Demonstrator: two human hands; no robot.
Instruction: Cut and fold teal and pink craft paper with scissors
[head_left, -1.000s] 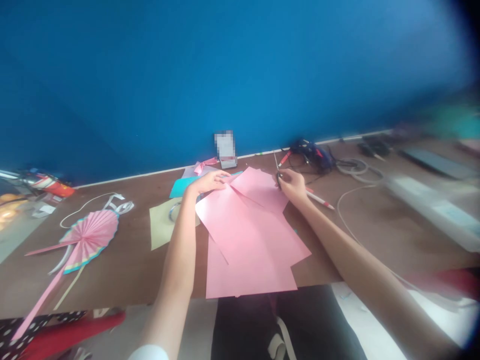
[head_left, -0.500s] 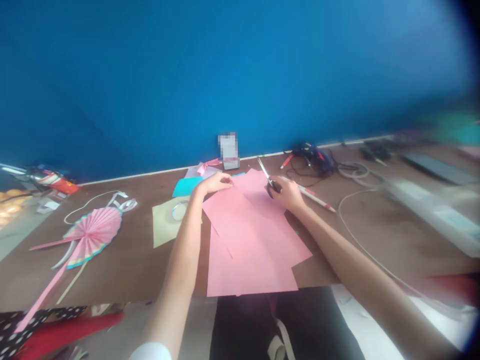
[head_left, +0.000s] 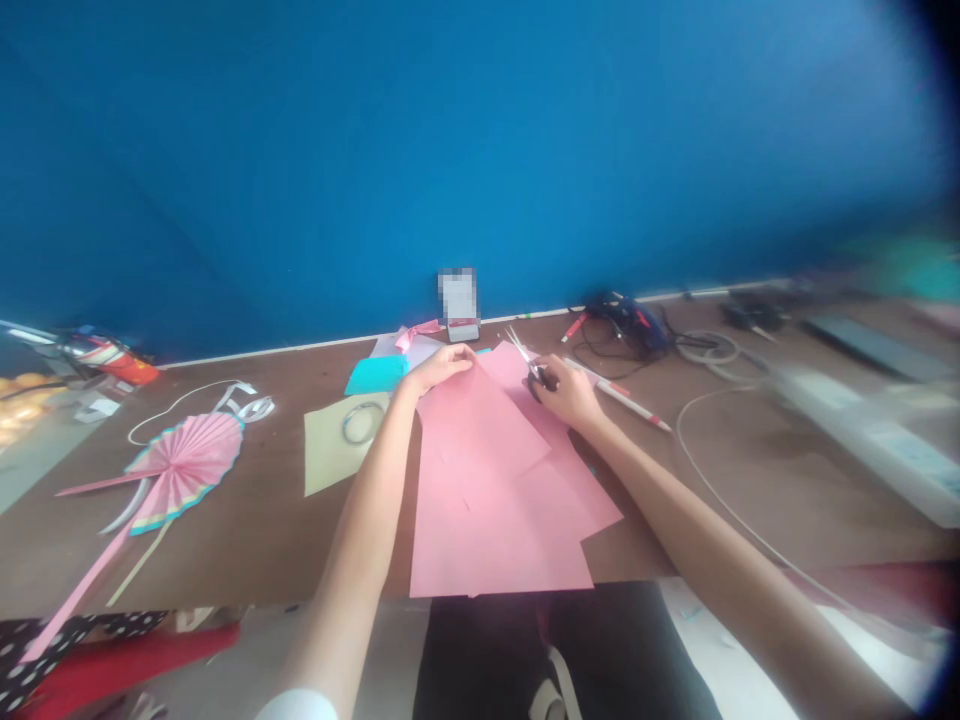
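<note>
My left hand [head_left: 444,368] pinches the far edge of a pink paper sheet [head_left: 501,415]. That sheet lies over other pink sheets [head_left: 487,540], which overlap down to the table's near edge. In my right hand [head_left: 571,392] is a pair of scissors [head_left: 537,370], its dark handles in my fingers. The blades are slightly spread and point away from me toward the wall, beside the pink paper. Left of my forearm lies a cream paper [head_left: 334,440] with a ring-shaped roll [head_left: 363,423] on it.
A pink folded paper fan [head_left: 191,465] lies on the brown table [head_left: 270,540] at left. Cyan paper [head_left: 376,375] is behind my left wrist. A blurred-out upright object [head_left: 459,303] stands by the wall. Right are a red-and-white pencil [head_left: 634,406], a dark cabled tool [head_left: 637,325] and cables.
My left hand has moved slightly right, and the top pink sheet has turned and shifted right with it. The scissor blades are spread wider and sit a little further left.
</note>
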